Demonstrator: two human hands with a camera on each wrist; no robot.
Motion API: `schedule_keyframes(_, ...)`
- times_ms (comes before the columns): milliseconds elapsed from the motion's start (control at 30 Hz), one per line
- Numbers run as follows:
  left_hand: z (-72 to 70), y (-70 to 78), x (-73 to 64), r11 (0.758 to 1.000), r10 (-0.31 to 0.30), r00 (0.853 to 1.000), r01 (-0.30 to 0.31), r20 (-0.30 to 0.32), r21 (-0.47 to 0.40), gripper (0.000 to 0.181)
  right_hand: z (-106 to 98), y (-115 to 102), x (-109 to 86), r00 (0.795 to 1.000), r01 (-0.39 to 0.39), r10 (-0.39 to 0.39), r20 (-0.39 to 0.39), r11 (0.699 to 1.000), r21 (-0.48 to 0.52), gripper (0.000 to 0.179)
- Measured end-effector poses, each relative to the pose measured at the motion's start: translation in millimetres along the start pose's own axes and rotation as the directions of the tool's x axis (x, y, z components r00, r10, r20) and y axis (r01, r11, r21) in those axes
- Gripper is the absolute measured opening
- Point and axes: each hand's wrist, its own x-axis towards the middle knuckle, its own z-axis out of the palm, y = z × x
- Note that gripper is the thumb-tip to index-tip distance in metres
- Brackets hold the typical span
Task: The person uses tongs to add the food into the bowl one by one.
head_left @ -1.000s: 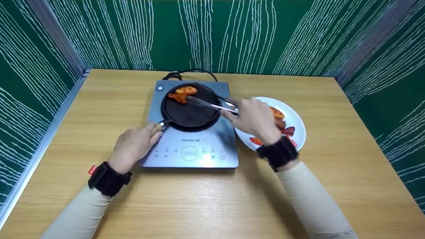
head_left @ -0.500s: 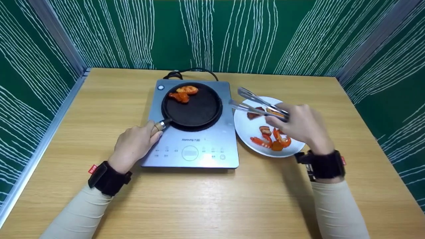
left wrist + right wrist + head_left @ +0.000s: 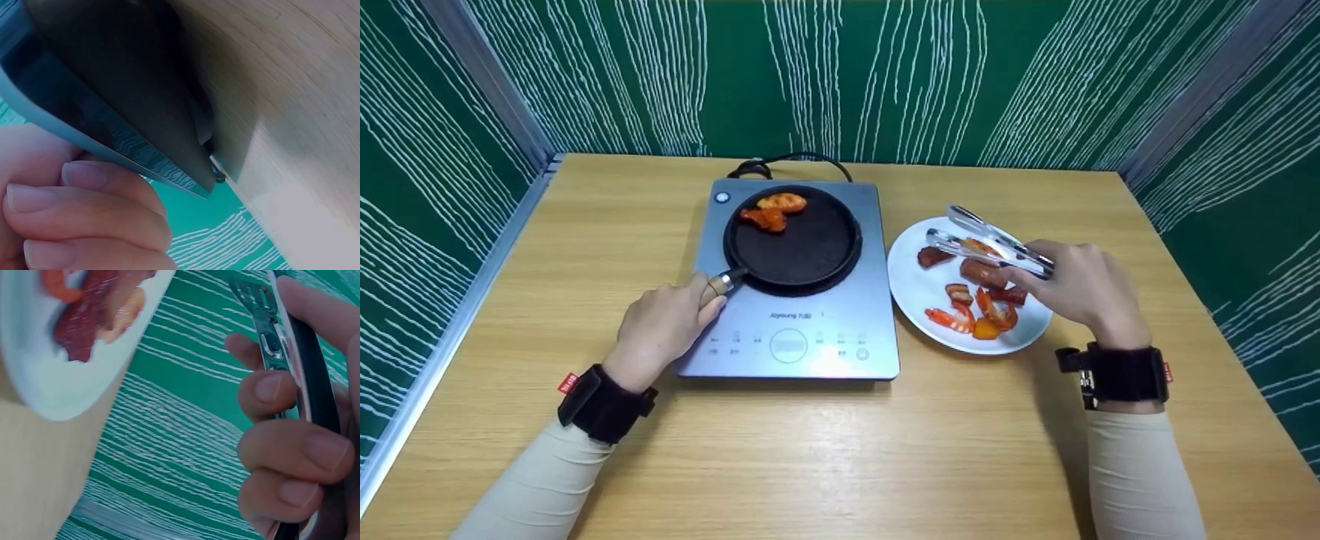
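Green walls [image 3: 742, 75], wooden table [image 3: 780, 465]: tongs [image 3: 996, 235] over a plate [image 3: 911, 283]

Left hand [image 3: 664, 326] wraps its fingers round the handle [image 3: 723, 283] of the pan [image 3: 810, 255], two food pieces [image 3: 766, 220] lying at its far left. Right hand [image 3: 1080, 289] curls its fingers about the tongs, tips apart over the plate's far side. Picking up food seems the step in hand; the next move calls for lowering the tips and squeezing.

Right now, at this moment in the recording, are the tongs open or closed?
Open: in the head view, the tongs show two tips standing apart with a gap between them, while the right hand holds the other end.
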Motion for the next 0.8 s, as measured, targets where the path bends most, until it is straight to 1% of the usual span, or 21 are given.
schedule_keyframes(200, 0.1, -0.4, -0.8, 1.0, 0.0, 1.0, 0.0, -0.01, 0.003, 0.033, 13, 13, 8.3, 0.999, -0.002, 0.003, 0.043, 1.0, -0.022, 0.078)
schedule_keyframes(300, 0.2, -0.2, -0.4, 1.0, 0.01, 1.0, -0.01, -0.012, 0.009, 0.032, 19, 18, 10.8, 0.999, -0.001, 0.002, 0.044, 1.0, -0.029, 0.079)
schedule_keyframes(400, 0.0, 0.2, 0.1, 1.0, 0.018, 1.0, -0.018, -0.005, 0.015, 0.031, 25, 21, 13.1, 0.998, -0.016, 0.018, 0.054, 0.999, -0.028, 0.084)
schedule_keyframes(533, -0.9, 0.4, 0.1, 1.0, 0.016, 1.0, -0.016, -0.002, 0.015, 0.031, 32, 22, 17.0, 0.997, -0.028, 0.029, 0.076, 0.999, -0.024, 0.089)
schedule_keyframes(667, -0.5, -0.1, -0.1, 1.0, 0.014, 1.0, -0.014, -0.007, 0.009, 0.032, 37, 22, 19.9, 0.996, -0.024, 0.025, 0.085, 1.0, -0.02, 0.087)
schedule_keyframes(800, -0.2, -0.3, 0.3, 1.0, 0.006, 1.0, -0.006, -0.002, 0.008, 0.032, 39, 24, 20.9, 0.992, -0.033, 0.033, 0.119, 0.999, -0.004, 0.09)
